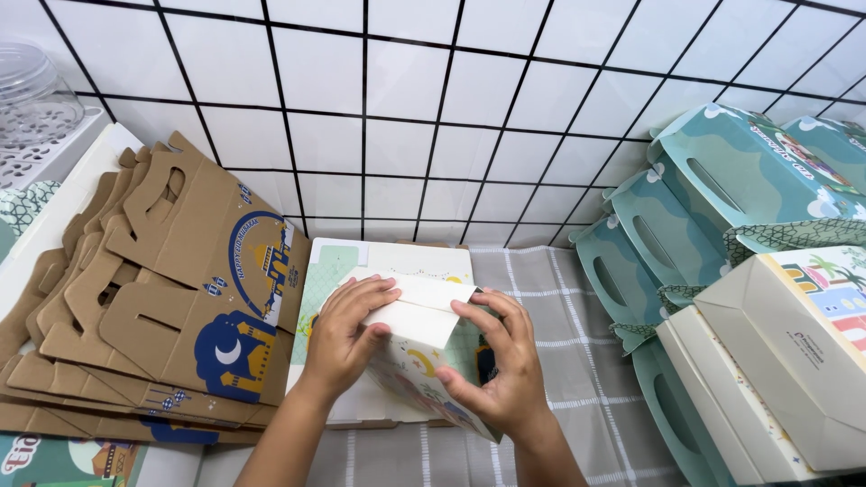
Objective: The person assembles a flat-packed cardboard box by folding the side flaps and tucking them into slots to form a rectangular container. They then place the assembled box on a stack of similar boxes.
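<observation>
Folding stage of a printed gift box (417,347), held at the centre of the desk (577,298) above a flat pale carton blank (336,261): the left hand (345,335) and right hand (502,361) both grip it, fingers pressing its white flaps (419,311) inward. Judged from the half-closed flaps, the next move calls for tucking one under the other while the side walls stay square. Hidden points: the box's underside and near wall behind the right hand, and the stacks of brown blanks (153,298) and teal boxes (722,180), cut by the frame edges.
</observation>
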